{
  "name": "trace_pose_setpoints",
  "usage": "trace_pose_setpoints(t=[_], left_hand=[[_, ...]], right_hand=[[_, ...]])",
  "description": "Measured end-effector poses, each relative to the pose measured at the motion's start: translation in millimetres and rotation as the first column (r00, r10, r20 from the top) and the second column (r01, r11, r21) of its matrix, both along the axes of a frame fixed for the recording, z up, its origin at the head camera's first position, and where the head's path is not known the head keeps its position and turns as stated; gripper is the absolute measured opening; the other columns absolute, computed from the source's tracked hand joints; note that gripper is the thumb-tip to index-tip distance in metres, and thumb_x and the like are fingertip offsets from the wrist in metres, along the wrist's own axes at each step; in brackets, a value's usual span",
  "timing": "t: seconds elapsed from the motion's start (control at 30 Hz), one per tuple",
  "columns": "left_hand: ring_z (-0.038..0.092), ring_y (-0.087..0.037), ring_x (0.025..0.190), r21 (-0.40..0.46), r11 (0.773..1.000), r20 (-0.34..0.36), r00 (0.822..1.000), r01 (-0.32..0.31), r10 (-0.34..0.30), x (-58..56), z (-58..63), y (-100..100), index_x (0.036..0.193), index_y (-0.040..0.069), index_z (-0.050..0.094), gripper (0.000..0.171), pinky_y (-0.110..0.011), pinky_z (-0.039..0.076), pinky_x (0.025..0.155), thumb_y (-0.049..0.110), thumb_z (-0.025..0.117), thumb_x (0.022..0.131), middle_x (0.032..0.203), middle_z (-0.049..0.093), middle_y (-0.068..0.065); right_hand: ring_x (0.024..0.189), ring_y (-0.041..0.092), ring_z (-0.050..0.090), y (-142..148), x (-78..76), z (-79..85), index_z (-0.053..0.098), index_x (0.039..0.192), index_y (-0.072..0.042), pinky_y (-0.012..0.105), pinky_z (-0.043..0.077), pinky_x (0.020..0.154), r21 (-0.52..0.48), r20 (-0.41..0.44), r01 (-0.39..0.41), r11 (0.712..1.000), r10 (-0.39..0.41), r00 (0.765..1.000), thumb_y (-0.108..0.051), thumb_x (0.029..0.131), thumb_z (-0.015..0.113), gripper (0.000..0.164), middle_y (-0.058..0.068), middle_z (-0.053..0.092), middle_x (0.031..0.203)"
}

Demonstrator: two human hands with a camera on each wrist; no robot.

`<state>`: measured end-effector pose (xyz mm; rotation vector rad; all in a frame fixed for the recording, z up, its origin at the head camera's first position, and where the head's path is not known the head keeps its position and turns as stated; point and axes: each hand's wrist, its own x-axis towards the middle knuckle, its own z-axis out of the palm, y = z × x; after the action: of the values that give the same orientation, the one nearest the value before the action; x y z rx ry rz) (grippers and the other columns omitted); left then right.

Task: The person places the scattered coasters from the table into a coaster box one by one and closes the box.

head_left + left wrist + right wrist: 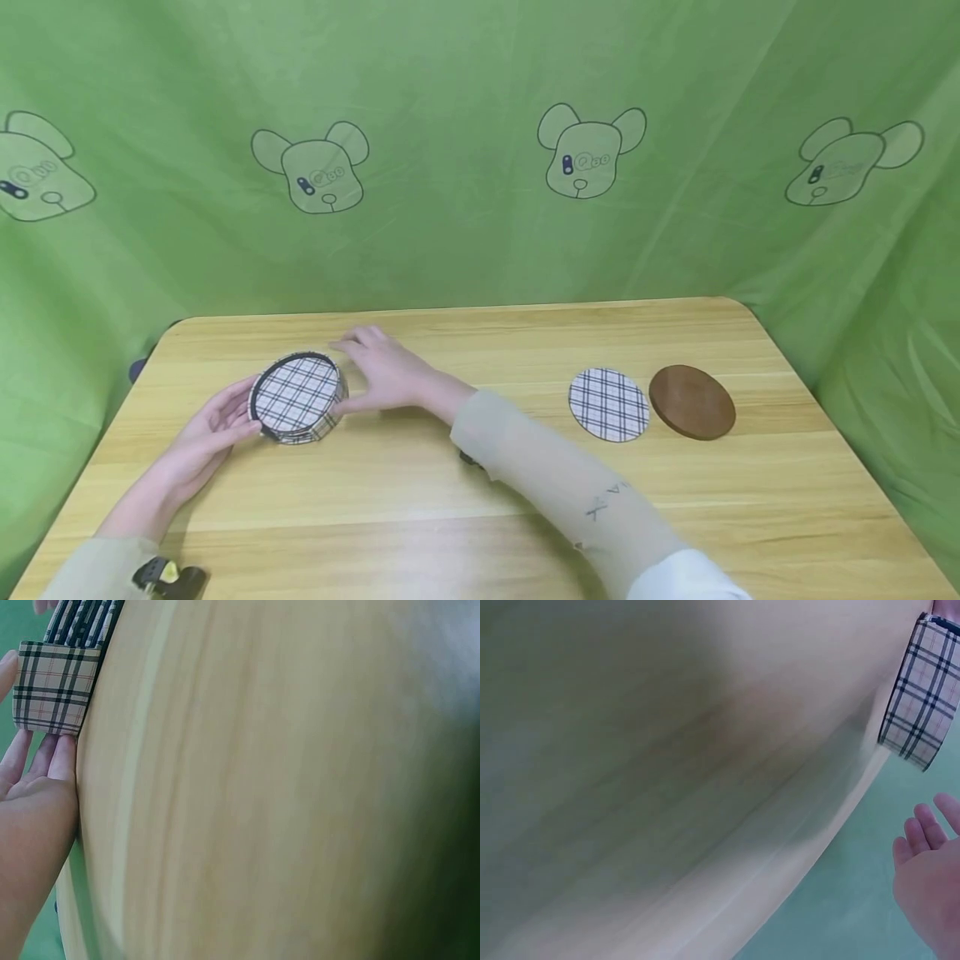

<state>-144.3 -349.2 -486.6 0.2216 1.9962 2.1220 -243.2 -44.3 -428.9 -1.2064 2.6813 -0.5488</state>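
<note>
A round plaid coaster holder (325, 427) with a black inner rim sits at the left of the table, a plaid coaster (297, 392) lying inside it. Layered coaster edges (81, 624) show through its side opening in the left wrist view. My left hand (206, 437) holds the holder's left side, thumb at the front and fingers curving round behind. On the other side, my right hand (386, 371) is spread with nothing in its grasp, the thumb tip right at the holder's wall. In the right wrist view its fingers (928, 829) stand apart from the plaid wall.
To the right on the wooden table (420, 533) lie a loose plaid coaster (608, 404) and a brown disc (692, 402), side by side. My right forearm crosses the table's middle. A green curtain (457, 225) with bear-head prints hangs behind the far edge.
</note>
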Motion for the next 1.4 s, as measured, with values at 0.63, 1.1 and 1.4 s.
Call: trace_pose_setpoints(t=[0.63, 1.1, 1.4], left_hand=[[0.055, 0.012, 0.128, 0.012, 1.000, -0.001, 1.000, -0.009, 0.009, -1.7, 0.7, 2, 0.165, 0.000, 0.022, 0.074, -0.002, 0.044, 0.107, -0.012, 0.057, 0.100, 0.141, 0.054, 0.026], [0.055, 0.011, 0.127, 0.020, 1.000, -0.002, 1.000, -0.007, 0.007, -1.6, 1.6, 2, 0.164, 0.004, 0.029, 0.072, -0.002, 0.045, 0.106, -0.012, 0.057, 0.100, 0.141, 0.055, 0.025], [0.055, 0.013, 0.127, 0.011, 1.000, 0.013, 1.000, -0.006, 0.005, -0.9, 0.2, 0, 0.165, 0.005, 0.027, 0.073, -0.002, 0.045, 0.106, -0.011, 0.057, 0.100, 0.140, 0.053, 0.026]], right_hand=[[0.154, 0.028, 0.036, 42, -8.9, -12.2, 0.039, 0.163, -0.010, 0.047, 0.034, 0.133, 0.008, 0.033, 0.042, 0.999, -0.043, 0.999, -0.055, 0.087, 0.083, 0.099, 0.011, 0.040, 0.165], [0.152, 0.029, 0.038, 73, -8.5, -5.4, 0.041, 0.162, -0.009, 0.047, 0.034, 0.133, -0.003, 0.039, 0.043, 0.999, -0.042, 0.998, -0.053, 0.085, 0.086, 0.099, 0.012, 0.042, 0.164], [0.153, 0.034, 0.039, 104, -2.4, -2.0, 0.043, 0.160, -0.005, 0.051, 0.033, 0.133, -0.038, 0.061, 0.020, 0.999, -0.018, 0.998, -0.045, 0.087, 0.086, 0.094, 0.017, 0.044, 0.163]])
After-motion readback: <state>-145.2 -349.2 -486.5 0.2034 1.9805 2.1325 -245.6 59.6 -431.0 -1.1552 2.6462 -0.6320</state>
